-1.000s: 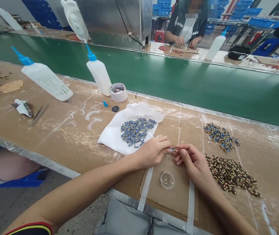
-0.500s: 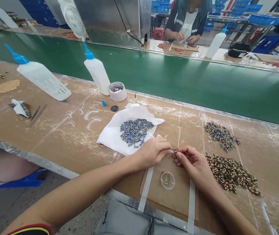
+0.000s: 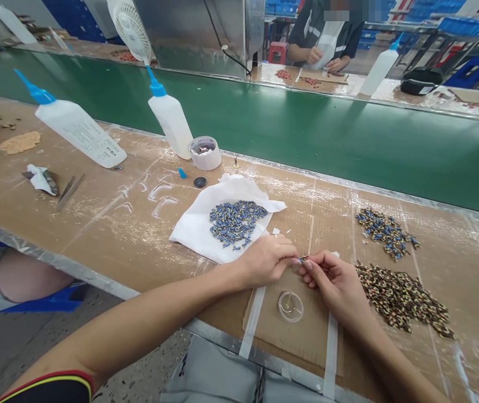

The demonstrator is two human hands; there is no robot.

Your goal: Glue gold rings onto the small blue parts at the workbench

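My left hand [image 3: 269, 258] and my right hand [image 3: 332, 275] meet fingertip to fingertip over the cardboard. Between them is a tiny part with blue on it [image 3: 302, 259], pinched from both sides and mostly covered by the fingers. Small blue-and-yellow pieces [image 3: 236, 223] lie heaped on a white cloth [image 3: 189, 230] beyond my left hand. Below the hands stands a small clear round dish [image 3: 290, 307] with a thin stick in it. To the right of my right hand spreads a pile of dark and yellow parts [image 3: 405, 296], with a smaller pile of blue-tipped parts [image 3: 386, 232] behind it.
Two white squeeze bottles with blue nozzles [image 3: 82, 134] [image 3: 171, 120], one tilted, stand near a tape roll [image 3: 205, 154]. Tweezers [image 3: 70, 191] lie at left. A green conveyor belt [image 3: 306, 137] runs behind; across it a person [image 3: 323, 45] sits working. Another person's knee [image 3: 33, 280] shows at left.
The whole view has shifted slightly. Both hands keep their pinch on the small part, with barely any movement between them. Another person's hand now shows at the far left edge.
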